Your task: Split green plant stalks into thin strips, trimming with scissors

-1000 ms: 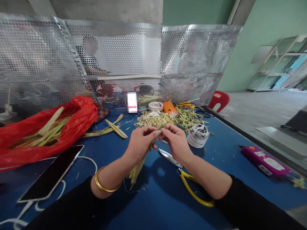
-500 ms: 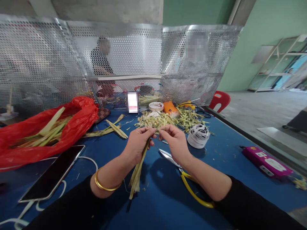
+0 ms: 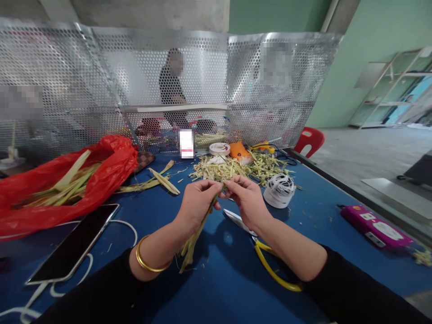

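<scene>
A bundle of dry, pale green leaf strips [image 3: 191, 245] hangs down from my left hand [image 3: 201, 200], whose thumb and fingers are closed on its upper end. My right hand [image 3: 245, 197] pinches at the top of the same bundle, its fingertips touching those of my left hand. Just what lies between the right fingertips is too small to tell. Yellow-handled scissors [image 3: 270, 265] lie on the blue table, partly beneath my right wrist. Behind both hands is a heap of cut leaf pieces [image 3: 219, 170].
A red plastic bag [image 3: 114, 155] of long leaves and a phone [image 3: 76, 243] with a white cable lie left. A white ribbon roll [image 3: 279, 191] and a purple packet [image 3: 374, 225] are right. Behind the perforated metal screen [image 3: 209, 67] stands a person [image 3: 170, 85].
My right hand has moved slightly left against my left hand, and the bundle's lower end has shifted a little left and up. Behind the screen, the person has moved right.
</scene>
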The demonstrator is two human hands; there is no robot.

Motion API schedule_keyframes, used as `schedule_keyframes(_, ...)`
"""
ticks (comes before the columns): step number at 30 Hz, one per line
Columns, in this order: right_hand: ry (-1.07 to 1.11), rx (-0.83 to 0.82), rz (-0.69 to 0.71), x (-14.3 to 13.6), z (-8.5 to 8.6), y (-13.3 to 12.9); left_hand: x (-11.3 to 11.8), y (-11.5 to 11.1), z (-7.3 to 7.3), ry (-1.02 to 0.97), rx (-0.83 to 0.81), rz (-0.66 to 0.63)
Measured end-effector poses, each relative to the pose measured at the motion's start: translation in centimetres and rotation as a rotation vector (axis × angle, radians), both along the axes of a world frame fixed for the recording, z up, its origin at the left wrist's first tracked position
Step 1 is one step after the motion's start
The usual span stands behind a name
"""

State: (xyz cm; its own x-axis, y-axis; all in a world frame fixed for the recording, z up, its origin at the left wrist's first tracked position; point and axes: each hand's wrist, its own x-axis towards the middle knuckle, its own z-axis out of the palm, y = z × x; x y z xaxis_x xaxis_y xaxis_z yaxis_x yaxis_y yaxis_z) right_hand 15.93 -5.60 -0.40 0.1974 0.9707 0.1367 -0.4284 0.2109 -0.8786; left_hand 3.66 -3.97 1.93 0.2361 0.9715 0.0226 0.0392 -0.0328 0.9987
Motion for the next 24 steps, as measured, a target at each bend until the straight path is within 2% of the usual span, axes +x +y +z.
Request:
schedule_keyframes(15, -0.042, 0.053, 0.024, -0.03, -0.52, 0.11, -0.14, 0.45, -0.02, -0.070, -0.046, 0.014)
schedule_keyframes(19, -0.091, 0.070, 0.005, -0.05, -0.41, 0.01, -0.02, 0.59, -0.11, -0.092, -0.087, 0.033)
schedule_keyframes(24, -0.075, 0.048, -0.041, -0.02, -0.46, 0.17, 0.07, 0.69, -0.32, -0.087, -0.084, -0.013)
